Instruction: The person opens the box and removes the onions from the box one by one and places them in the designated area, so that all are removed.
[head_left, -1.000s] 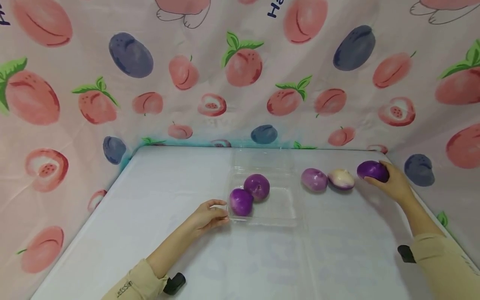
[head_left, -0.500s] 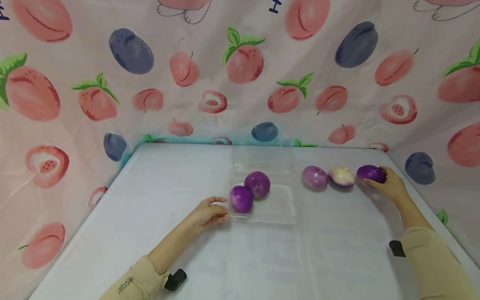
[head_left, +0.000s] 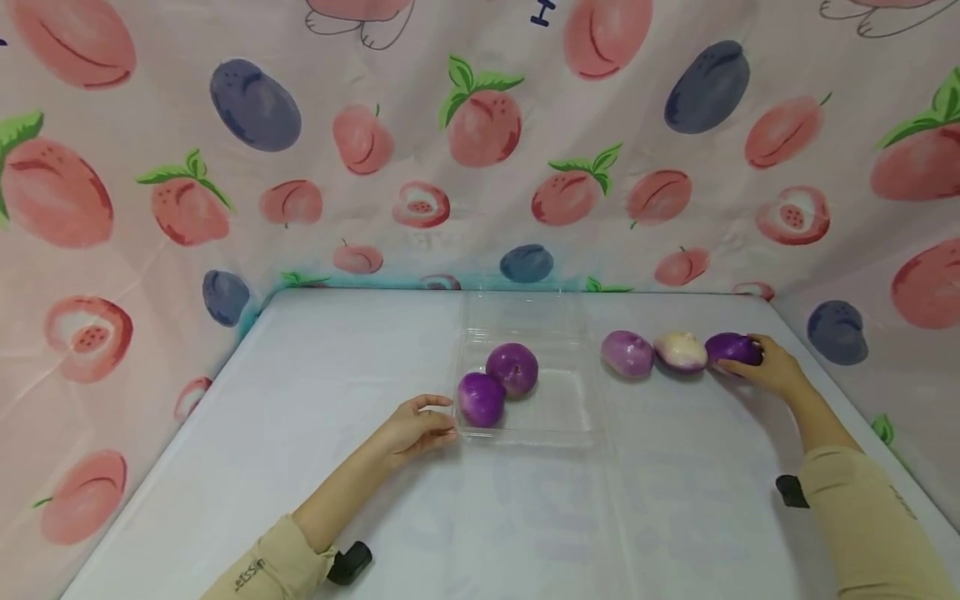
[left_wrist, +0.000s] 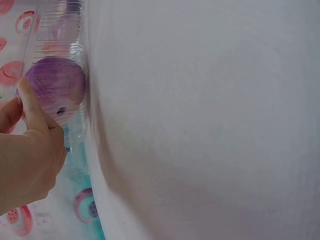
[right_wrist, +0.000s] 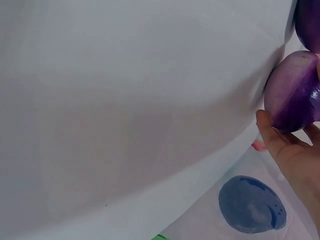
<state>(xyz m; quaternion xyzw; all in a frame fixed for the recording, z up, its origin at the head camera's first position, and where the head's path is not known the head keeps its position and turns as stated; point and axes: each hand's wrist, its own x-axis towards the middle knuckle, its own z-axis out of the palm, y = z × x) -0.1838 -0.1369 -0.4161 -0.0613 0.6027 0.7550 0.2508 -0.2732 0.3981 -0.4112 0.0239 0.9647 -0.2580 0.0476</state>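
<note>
In the head view, my right hand grips a dark purple onion from its right side, thumb in front and fingers behind. The onion is at the right end of a row, right beside a whitish onion; a paler purple onion is at the row's left end. The right wrist view shows fingertips against the held onion. My left hand has its fingertips at the left wall of a clear plastic box. Two purple onions lie inside the box's left half.
The box's clear lid lies folded back behind it. A white cover lies over the table. A fruit-printed curtain hangs behind and at both sides of the table.
My right hand has moved the dark purple onion left and slightly nearer, closing the gap to the whitish onion. My left hand stays at the box.
</note>
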